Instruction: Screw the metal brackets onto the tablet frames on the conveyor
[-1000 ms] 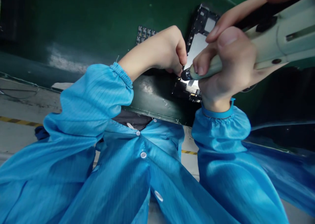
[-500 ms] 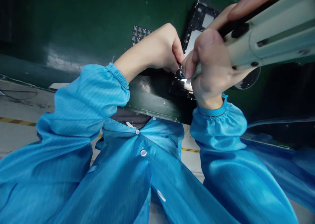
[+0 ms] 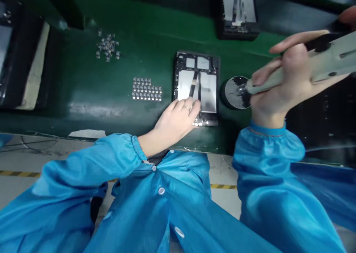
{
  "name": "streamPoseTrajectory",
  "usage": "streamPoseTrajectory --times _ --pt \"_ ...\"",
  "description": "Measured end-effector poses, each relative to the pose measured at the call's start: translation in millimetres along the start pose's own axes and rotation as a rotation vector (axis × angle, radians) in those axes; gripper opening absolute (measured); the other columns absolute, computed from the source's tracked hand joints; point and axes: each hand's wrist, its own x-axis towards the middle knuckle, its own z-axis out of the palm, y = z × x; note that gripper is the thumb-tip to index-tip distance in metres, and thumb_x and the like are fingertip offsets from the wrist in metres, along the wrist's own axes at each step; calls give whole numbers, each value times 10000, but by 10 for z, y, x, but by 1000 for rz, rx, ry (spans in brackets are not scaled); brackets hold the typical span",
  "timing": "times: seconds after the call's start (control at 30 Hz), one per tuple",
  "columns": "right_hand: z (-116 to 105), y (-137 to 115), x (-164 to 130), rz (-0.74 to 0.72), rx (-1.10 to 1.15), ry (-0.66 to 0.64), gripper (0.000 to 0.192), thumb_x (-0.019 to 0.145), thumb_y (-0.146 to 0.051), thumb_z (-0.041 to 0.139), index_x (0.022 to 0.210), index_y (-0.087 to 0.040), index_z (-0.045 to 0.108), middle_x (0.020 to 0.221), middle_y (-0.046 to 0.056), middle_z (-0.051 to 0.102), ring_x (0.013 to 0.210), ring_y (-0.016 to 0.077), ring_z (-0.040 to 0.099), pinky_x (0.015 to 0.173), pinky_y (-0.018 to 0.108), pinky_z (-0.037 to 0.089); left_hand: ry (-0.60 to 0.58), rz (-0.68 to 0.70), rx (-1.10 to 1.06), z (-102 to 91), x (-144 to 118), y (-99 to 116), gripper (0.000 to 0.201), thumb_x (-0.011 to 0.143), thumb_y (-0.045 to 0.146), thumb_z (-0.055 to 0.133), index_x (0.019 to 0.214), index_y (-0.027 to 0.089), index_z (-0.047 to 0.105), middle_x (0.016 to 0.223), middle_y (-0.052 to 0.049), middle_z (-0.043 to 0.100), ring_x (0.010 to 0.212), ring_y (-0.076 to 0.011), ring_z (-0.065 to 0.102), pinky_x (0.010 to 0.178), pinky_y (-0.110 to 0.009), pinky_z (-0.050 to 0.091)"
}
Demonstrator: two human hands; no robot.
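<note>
My right hand [image 3: 289, 75] is wrapped round a pale green electric screwdriver [image 3: 328, 56]. The driver's tip is over a round dish of small screws [image 3: 235, 93]; whether it touches a screw cannot be made out. My left hand [image 3: 180, 116] lies over the lower left part of an opened tablet [image 3: 208, 92], fingers loosely bent and resting on it. Two silver battery panels and a dark strip between them show inside the tablet. Part of its lower left corner is hidden under that hand.
Left of the tablet lie rows of small circuit boards [image 3: 146, 90] and a loose pile of small parts [image 3: 108, 47]. More opened tablets are stacked at the back [image 3: 239, 12]. Dark panels [image 3: 22, 64] stand at the far left. At the right edge is a finger-like shape [image 3: 349, 16], owner unclear.
My hands have parted: the right has swung right with the screwdriver from the tablet to the screw dish. The left has come down flat on the tablet. The view takes in more of the bench.
</note>
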Motion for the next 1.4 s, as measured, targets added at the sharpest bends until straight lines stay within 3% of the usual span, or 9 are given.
streamPoseTrajectory --times 0.2,0.3,0.43,0.6,0.73,0.9,1.07,1.2,1.4 --pt "-466 552 237 -125 71 135 397 976 -392 759 1190 -215 475 891 -36 637 472 16 334 382 212 148 -1 -387 22 -286 1162 -800 528 1172 200 649 1677 82 546 1809 -210 495 1695 -336 443 1508 -559 205" --pt "-383 562 150 -118 88 166 399 950 -372 832 1178 -234 534 890 -26 631 469 15 321 374 221 124 45 -531 -7 -482 1978 -1096 845 1077 94 787 1749 -26 289 1944 -272 161 1795 -344 193 1491 -676 -16" --pt "-285 490 128 -123 142 137 433 930 -453 854 1149 -233 552 854 -41 610 435 11 263 357 235 97 64 -399 -185 -230 2851 -994 778 1110 333 846 1750 290 407 1754 -20 523 1541 -157 464 1381 -382 333" --pt "-292 518 156 -122 136 167 544 926 -598 853 1164 -242 517 838 -50 593 437 5 266 351 223 88 113 -834 -124 193 3445 -680 1198 875 100 1060 1802 308 330 1834 19 379 1585 -203 218 1415 -498 62" --pt "-299 510 124 -58 149 158 585 911 -616 844 1145 -242 461 833 -59 577 429 7 223 351 252 93 96 -601 -178 -96 3028 -775 878 1059 165 923 1752 257 391 1783 16 432 1499 -153 352 1414 -453 191" --pt "-266 348 77 25 169 68 388 896 -381 733 1149 -249 470 824 -62 594 435 32 309 362 272 170 89 -235 -210 -562 1316 -853 610 1061 262 848 1627 173 638 1593 -134 648 1468 -315 614 1396 -552 424" --pt "-165 260 -31 37 196 41 338 869 -335 694 1142 -253 512 850 -66 593 465 29 390 349 245 214 44 -335 -98 -345 -144 -336 599 1126 381 711 1704 382 554 1752 -160 514 1628 -472 566 1305 -722 554" --pt "-139 303 -104 43 272 -10 348 882 -298 731 1161 -243 530 835 -63 587 468 26 396 346 238 222 -36 -344 -15 -339 -430 -226 609 1122 456 695 1708 374 550 1715 -220 555 1565 -570 597 1217 -835 556" --pt "-128 421 -129 -23 376 -41 368 953 -344 823 1217 -229 595 868 -51 604 512 16 458 355 178 224 -23 -472 111 -756 -237 -1397 833 926 825 706 1649 419 616 1547 -152 671 1545 -593 561 1270 -853 489"
